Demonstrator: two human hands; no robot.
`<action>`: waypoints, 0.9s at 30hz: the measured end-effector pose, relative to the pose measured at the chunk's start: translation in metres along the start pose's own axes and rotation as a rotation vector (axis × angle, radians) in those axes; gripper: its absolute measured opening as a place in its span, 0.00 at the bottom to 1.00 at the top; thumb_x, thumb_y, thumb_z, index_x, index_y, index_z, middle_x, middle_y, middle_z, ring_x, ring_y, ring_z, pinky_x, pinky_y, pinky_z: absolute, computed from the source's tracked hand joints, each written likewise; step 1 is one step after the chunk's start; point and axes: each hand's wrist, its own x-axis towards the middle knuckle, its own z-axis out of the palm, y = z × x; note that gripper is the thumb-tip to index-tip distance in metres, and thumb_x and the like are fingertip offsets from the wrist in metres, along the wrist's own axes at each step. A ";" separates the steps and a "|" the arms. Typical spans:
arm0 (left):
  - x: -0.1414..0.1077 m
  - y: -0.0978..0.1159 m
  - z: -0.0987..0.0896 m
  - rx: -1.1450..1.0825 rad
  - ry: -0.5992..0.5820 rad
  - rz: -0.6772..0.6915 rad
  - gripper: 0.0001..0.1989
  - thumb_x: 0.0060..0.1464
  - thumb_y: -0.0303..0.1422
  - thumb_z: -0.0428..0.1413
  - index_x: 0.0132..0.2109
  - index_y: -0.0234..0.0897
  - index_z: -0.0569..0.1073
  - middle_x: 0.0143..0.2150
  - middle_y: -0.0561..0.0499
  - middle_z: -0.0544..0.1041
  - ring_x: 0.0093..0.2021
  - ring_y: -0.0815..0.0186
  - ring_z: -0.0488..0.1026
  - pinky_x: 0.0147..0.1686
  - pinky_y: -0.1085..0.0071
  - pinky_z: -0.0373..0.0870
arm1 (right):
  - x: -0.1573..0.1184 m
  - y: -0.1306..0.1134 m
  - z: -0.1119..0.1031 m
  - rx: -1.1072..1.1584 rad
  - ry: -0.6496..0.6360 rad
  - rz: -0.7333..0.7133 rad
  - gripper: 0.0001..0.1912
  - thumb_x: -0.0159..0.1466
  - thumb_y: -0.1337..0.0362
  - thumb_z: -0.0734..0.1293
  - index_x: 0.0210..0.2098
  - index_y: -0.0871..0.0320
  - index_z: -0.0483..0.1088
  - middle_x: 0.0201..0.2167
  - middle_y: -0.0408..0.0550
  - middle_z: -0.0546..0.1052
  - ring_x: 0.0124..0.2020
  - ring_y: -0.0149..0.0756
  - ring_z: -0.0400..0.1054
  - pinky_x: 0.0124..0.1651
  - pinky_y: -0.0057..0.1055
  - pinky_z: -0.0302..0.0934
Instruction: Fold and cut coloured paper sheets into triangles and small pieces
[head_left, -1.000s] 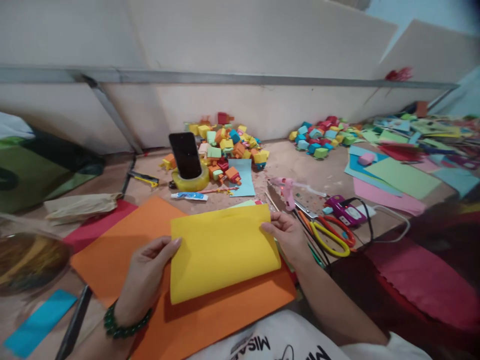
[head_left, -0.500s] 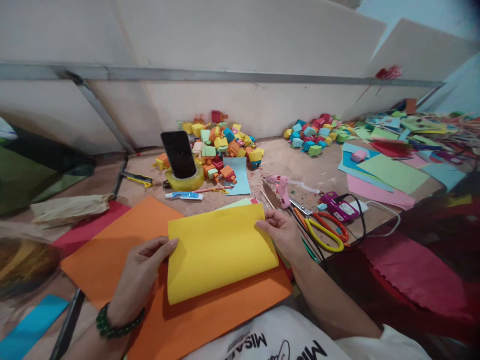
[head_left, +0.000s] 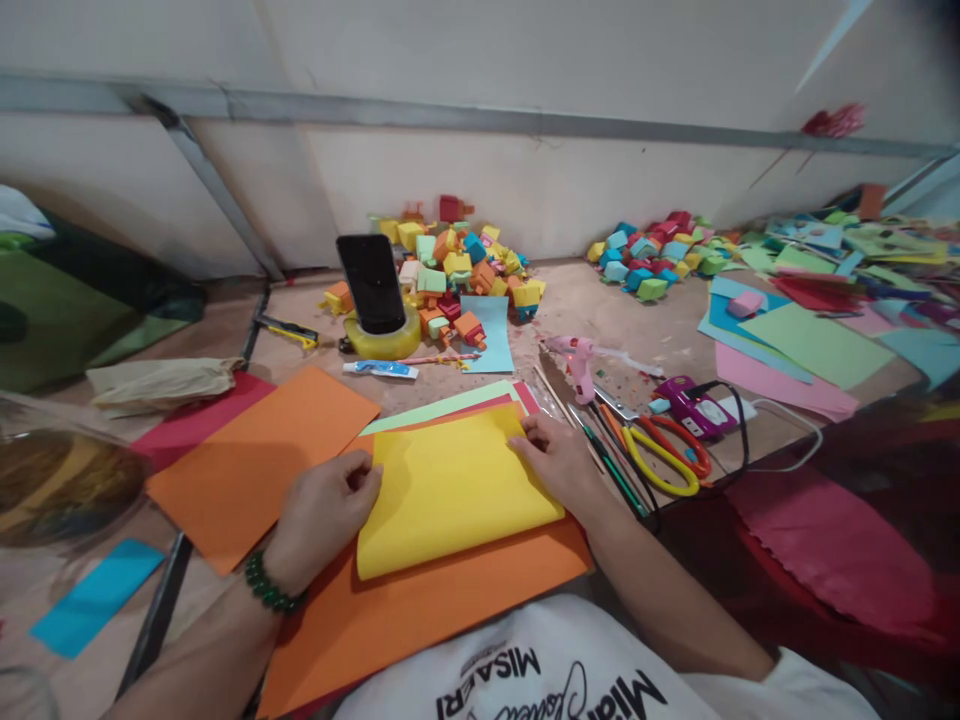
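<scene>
A sheet of yellow paper point(head_left: 457, 490), curved over at its near edge, lies over orange paper point(head_left: 435, 625) in front of me. My left hand point(head_left: 330, 515) pinches its left edge between thumb and curled fingers; a green bead bracelet point(head_left: 271, 583) circles that wrist. At the upper right corner of the yellow paper, my right hand point(head_left: 559, 462) grips the edge with thumb and fingers. Beneath the far edge, light green paper point(head_left: 442, 405) and some red paper peek out. Another orange sheet point(head_left: 262, 460) rests to the left.
A phone point(head_left: 371, 283) leans upright in a tape roll point(head_left: 386, 338). Behind are piles of small paper cubes point(head_left: 457, 265). A pink glue gun point(head_left: 577, 365), scissors point(head_left: 664, 460) and a purple power adapter point(head_left: 694, 405) lie at right. A cutter knife point(head_left: 289, 330) lies at left.
The yellow paper has come down closer to the orange sheet, both hands still at its edges. My left hand's fingers are more curled. The camera view has shifted slightly.
</scene>
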 end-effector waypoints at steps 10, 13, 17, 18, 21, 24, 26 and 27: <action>0.000 0.005 -0.001 0.053 -0.031 0.025 0.13 0.48 0.42 0.47 0.22 0.41 0.59 0.18 0.56 0.63 0.20 0.68 0.61 0.23 0.73 0.54 | 0.000 0.003 0.004 -0.065 -0.026 -0.022 0.09 0.54 0.61 0.66 0.36 0.55 0.71 0.26 0.44 0.73 0.28 0.36 0.68 0.35 0.32 0.62; 0.001 0.003 0.001 0.052 -0.039 0.015 0.12 0.48 0.42 0.47 0.23 0.41 0.59 0.18 0.56 0.63 0.20 0.68 0.61 0.23 0.73 0.54 | 0.000 0.002 0.005 -0.188 -0.042 -0.019 0.20 0.57 0.63 0.65 0.49 0.57 0.69 0.30 0.46 0.74 0.30 0.37 0.68 0.37 0.35 0.63; 0.002 0.003 0.000 0.074 -0.058 0.007 0.13 0.49 0.42 0.45 0.23 0.40 0.60 0.18 0.55 0.65 0.21 0.68 0.63 0.24 0.73 0.55 | -0.001 -0.001 0.000 -0.379 -0.038 -0.087 0.28 0.58 0.63 0.67 0.57 0.60 0.63 0.38 0.52 0.74 0.38 0.42 0.69 0.43 0.40 0.64; 0.002 0.003 -0.001 0.087 -0.066 0.010 0.14 0.50 0.42 0.45 0.22 0.40 0.60 0.18 0.55 0.65 0.21 0.68 0.63 0.24 0.73 0.56 | -0.001 -0.002 -0.002 -0.406 -0.039 -0.104 0.28 0.58 0.63 0.67 0.57 0.59 0.63 0.40 0.52 0.74 0.40 0.43 0.69 0.44 0.41 0.64; 0.002 0.004 -0.003 0.128 -0.104 0.004 0.13 0.51 0.42 0.45 0.26 0.40 0.64 0.19 0.55 0.66 0.22 0.67 0.65 0.24 0.72 0.58 | 0.000 -0.005 -0.005 -0.461 -0.076 -0.140 0.29 0.60 0.62 0.65 0.60 0.58 0.60 0.42 0.53 0.73 0.42 0.45 0.68 0.45 0.43 0.65; 0.002 0.002 -0.003 0.183 -0.066 0.029 0.17 0.53 0.41 0.48 0.45 0.37 0.71 0.27 0.53 0.72 0.28 0.61 0.71 0.29 0.69 0.65 | 0.000 -0.008 -0.006 -0.527 -0.129 -0.139 0.31 0.62 0.62 0.64 0.63 0.60 0.56 0.44 0.56 0.73 0.44 0.47 0.68 0.47 0.44 0.64; 0.004 0.000 -0.002 0.253 0.034 0.133 0.24 0.54 0.41 0.50 0.56 0.36 0.67 0.36 0.47 0.75 0.38 0.57 0.73 0.37 0.64 0.69 | 0.001 -0.009 -0.006 -0.569 -0.155 -0.122 0.32 0.63 0.62 0.63 0.64 0.62 0.54 0.46 0.59 0.72 0.46 0.48 0.68 0.48 0.44 0.64; 0.005 -0.001 -0.002 0.284 0.073 0.220 0.24 0.56 0.40 0.50 0.58 0.37 0.67 0.40 0.45 0.76 0.42 0.55 0.73 0.41 0.62 0.70 | 0.001 -0.010 -0.006 -0.583 -0.164 -0.115 0.32 0.63 0.62 0.63 0.65 0.63 0.53 0.47 0.59 0.72 0.46 0.48 0.68 0.48 0.43 0.64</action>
